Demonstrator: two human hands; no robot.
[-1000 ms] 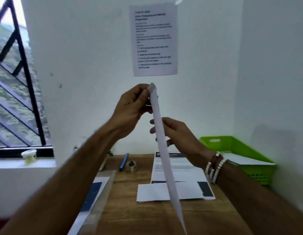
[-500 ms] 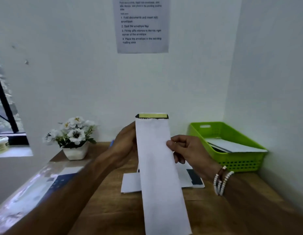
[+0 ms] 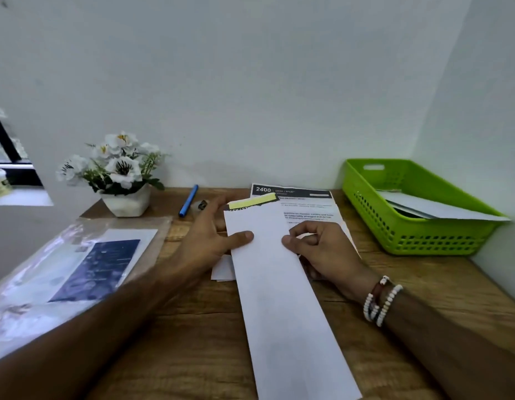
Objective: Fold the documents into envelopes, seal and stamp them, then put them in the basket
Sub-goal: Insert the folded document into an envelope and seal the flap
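The folded document [image 3: 276, 284] has been lowered to just over the desk [image 3: 192, 327], its far end pinched at either edge by the left hand [image 3: 210, 241] and right hand [image 3: 322, 249], likely so it's kept flat for creasing.

Both forearms bare to the frame edge. At the wrist of the right hand [image 3: 322, 249]: white bead bracelets [image 3: 389, 304], apparently two or three strands, count unclear from blur. Beside them a dark reddish-brown band [image 3: 376, 293] carrying one white bead.
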